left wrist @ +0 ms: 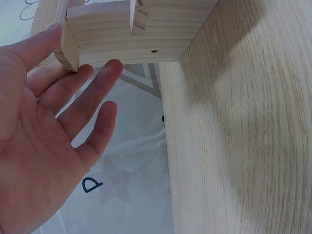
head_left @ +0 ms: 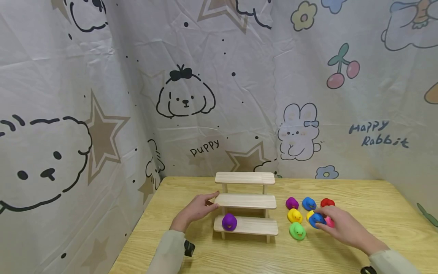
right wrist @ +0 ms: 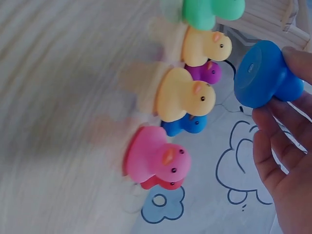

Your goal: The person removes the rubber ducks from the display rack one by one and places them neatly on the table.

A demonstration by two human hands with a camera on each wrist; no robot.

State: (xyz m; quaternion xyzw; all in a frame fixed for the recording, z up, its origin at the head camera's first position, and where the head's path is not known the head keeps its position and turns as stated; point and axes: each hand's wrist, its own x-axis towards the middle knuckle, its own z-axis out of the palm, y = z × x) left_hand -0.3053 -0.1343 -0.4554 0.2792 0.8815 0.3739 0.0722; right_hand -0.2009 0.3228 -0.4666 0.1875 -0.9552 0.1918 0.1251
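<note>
A three-step wooden shelf stands on the table, a purple rubber duck on the left of its lowest step. My left hand pinches the left end of the middle step; in the left wrist view its thumb lies against the board and the other fingers extend below. Over the group of ducks, my right hand holds a blue rubber duck between thumb and fingers. The right wrist view shows this duck lifted off the table, its flat base facing the camera.
Right of the shelf sit several ducks: purple, blue, red, yellow, green, pink and a second yellow one. A printed cloth hangs behind the wooden table.
</note>
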